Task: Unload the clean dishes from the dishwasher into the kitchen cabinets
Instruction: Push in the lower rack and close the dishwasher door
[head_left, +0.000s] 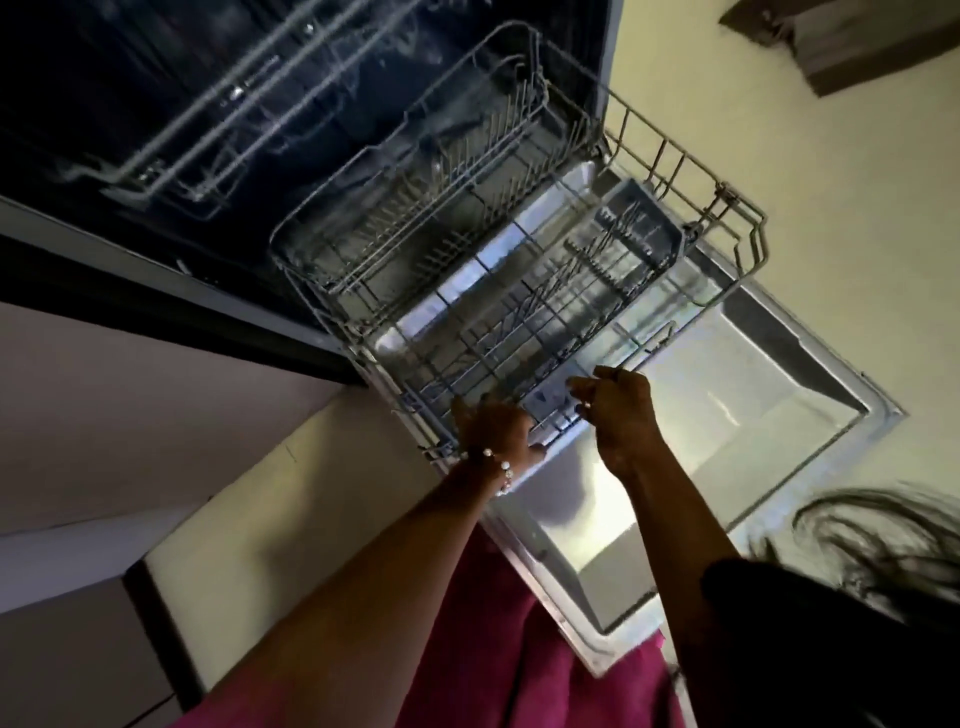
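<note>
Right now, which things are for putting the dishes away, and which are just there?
For the job:
lower rack, pulled out over the door
left hand, gripping its front edge
right hand, fingers curled at that edge
upper rack, inside
door, open

Just there:
bracelet
pink cloth
floor
cabinet front

I see no dishes in the racks.

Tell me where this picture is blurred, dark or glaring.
Head view: the dishwasher inside is dark, its upper rack smeared by motion blur; glare shines off the open door; the lower rack and both hands, left hand, right hand, are softly blurred; wide-angle tilt.
</note>
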